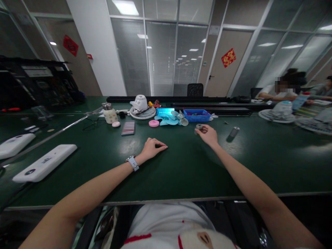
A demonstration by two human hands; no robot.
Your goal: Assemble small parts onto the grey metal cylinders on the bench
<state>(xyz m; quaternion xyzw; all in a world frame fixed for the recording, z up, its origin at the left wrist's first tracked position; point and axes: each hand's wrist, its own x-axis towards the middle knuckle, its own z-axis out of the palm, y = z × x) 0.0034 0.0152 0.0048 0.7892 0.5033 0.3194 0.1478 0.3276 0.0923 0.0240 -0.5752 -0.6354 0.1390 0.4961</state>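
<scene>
My right hand (209, 135) is closed around a small silver cylindrical part (199, 126), whose round top shows above the fingertips. To its right, a similar grey metal cylinder (234, 131) stands upright on the green table (181, 176). My left hand (152, 149) rests on the table with thumb and fingertips pressed together; whatever they may hold is too small to make out. Beyond the hands lie light blue fan blades (168, 119), a pink round piece (154, 123) and a white fan part with a round grille (142, 112).
A blue basket (197, 116) of small parts stands behind my right hand. Farther left are a patterned bottle (111, 116) and a flat rectangular item (128, 128). Long white devices (46, 164) lie at the left. Another person (277, 90) sits at the far right, behind fan parts (280, 112).
</scene>
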